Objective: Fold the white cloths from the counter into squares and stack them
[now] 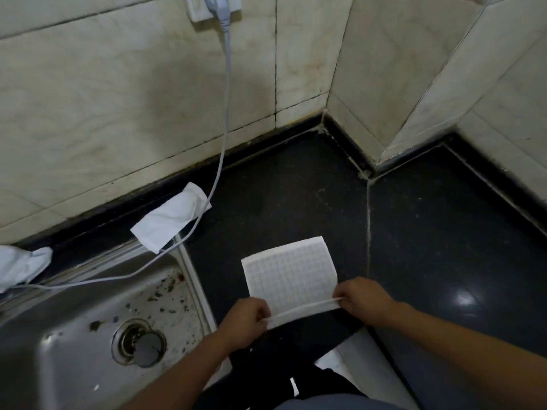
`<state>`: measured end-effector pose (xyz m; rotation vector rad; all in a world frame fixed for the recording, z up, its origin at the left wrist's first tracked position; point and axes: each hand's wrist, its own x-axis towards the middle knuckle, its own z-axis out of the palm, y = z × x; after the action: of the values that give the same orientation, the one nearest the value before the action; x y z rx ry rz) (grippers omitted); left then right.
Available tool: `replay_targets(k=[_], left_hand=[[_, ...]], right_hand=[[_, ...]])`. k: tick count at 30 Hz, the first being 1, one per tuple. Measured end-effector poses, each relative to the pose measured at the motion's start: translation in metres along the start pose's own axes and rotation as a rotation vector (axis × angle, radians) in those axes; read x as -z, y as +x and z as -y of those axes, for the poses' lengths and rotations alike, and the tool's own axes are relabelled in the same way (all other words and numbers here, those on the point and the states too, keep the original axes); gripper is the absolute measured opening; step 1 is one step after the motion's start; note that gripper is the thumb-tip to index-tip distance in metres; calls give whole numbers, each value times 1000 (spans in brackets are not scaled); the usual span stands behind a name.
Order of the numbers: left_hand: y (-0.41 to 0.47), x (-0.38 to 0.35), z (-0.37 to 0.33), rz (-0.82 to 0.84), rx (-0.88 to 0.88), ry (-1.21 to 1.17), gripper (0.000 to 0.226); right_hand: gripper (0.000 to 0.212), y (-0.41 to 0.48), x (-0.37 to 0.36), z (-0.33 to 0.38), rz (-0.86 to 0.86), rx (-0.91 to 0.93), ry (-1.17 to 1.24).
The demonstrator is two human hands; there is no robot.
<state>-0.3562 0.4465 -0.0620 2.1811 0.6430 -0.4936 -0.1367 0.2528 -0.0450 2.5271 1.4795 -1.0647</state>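
Here, the left hand [247, 319] and right hand [362, 300] each pinch a near corner of a white cloth [290, 273] lying on the dark surface [429, 232] beside the sink [74, 335], its near edge lifted.

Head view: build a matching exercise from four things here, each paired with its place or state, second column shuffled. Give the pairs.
Things
1. checked cloth
2. folded plain cloth
3. crumpled cloth
4. cable

Places or states
A. plugged into the wall socket, trailing across the sink
B. bunched at the picture's left edge, behind the sink
C. flat on the dark counter, near edge pinched by the left hand and right hand
D. at the sink's far right corner, by the wall

Pairs: 1-C, 2-D, 3-B, 4-A
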Motion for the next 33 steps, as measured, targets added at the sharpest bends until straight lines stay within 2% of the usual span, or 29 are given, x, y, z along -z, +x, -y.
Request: replay_targets(k=[5, 9, 15, 19, 21, 24, 27, 31, 33], left_hand=[[26, 45, -3, -299, 75, -101, 11], [56, 62, -1, -406, 141, -116, 9], [86, 60, 12, -396, 240, -57, 9], [94, 57, 19, -402, 256, 2, 3], [90, 54, 18, -442, 227, 53, 8], [75, 43, 10, -501, 100, 110, 10], [57, 22, 1, -464, -26, 198, 7], [41, -2, 5, -378, -93, 338, 23], [36, -9, 12, -372, -98, 365, 26]], right_hand=[[18, 31, 49, -7, -186, -92, 220], [19, 69, 64, -6, -248, -177, 239], [18, 109, 62, -2, -249, -272, 197], [23, 116, 56, -2, -180, -314, 59], [30, 109, 57, -1, -211, -291, -10], [31, 94, 54, 9, -336, -138, -54], [31, 77, 37, 22, -295, -60, -68], [39, 58, 14, 16, -284, -314, 165], [32, 52, 6, 10, -301, -389, 291]])
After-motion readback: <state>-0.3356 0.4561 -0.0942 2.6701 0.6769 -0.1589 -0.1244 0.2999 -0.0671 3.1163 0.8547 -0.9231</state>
